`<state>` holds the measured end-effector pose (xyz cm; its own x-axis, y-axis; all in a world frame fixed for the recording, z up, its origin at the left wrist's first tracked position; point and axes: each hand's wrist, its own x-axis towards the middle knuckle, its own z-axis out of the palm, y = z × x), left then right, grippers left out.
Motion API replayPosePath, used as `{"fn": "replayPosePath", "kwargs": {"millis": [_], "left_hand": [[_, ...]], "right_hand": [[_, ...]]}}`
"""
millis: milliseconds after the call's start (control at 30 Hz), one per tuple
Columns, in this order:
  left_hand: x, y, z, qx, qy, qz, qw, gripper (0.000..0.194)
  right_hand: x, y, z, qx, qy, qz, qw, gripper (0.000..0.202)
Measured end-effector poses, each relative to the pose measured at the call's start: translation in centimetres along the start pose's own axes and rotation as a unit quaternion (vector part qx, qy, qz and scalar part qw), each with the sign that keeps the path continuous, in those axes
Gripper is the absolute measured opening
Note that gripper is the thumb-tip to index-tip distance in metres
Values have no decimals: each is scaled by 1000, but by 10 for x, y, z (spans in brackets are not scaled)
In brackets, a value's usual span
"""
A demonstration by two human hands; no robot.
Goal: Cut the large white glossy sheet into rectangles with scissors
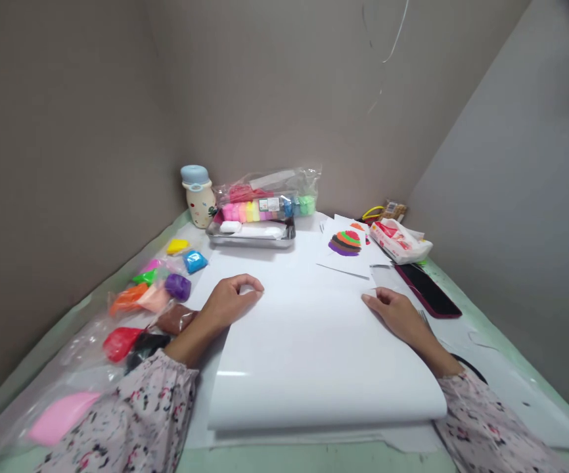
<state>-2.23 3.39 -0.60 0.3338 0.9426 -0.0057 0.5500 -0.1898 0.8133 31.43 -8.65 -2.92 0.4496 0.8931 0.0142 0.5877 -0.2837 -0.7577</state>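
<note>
A large white sheet of paper [324,368] lies in front of me, its near end curling up off the table. My left hand [232,299] pinches the sheet's far left corner between thumb and fingers. At the far right corner, my right hand [393,312] grips the same sheet in a similar pinch. Beyond the right hand rests a white card with a striped clay shape [345,243] in red, green, orange, black and purple. Left of my left arm are several bagged lumps of modelling clay, among them a purple one [178,287] and a red one [123,343].
A metal tray [252,242] stands at the back, with a clear bag of coloured clay [265,207] on it. Beside it is a cream bottle with a blue lid [198,197]. On the right lie a phone [430,292] and a white-red packet [400,242]. Walls rise behind.
</note>
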Motion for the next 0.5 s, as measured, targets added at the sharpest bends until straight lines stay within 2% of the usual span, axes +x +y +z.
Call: {"fn": "replayPosePath", "kwargs": {"millis": [167,367,500], "left_hand": [[5,-3,-1,55,-22,16,998,30],[14,-4,-3,125,-31,79,989,25],[18,-6,-2,173,-34,94,980,28]], "right_hand": [[2,0,7,-47,25,-45,998,29],[5,2,9,-100,27,-79,991,28],[6,5,11,-126,28,-89,988,25]]}}
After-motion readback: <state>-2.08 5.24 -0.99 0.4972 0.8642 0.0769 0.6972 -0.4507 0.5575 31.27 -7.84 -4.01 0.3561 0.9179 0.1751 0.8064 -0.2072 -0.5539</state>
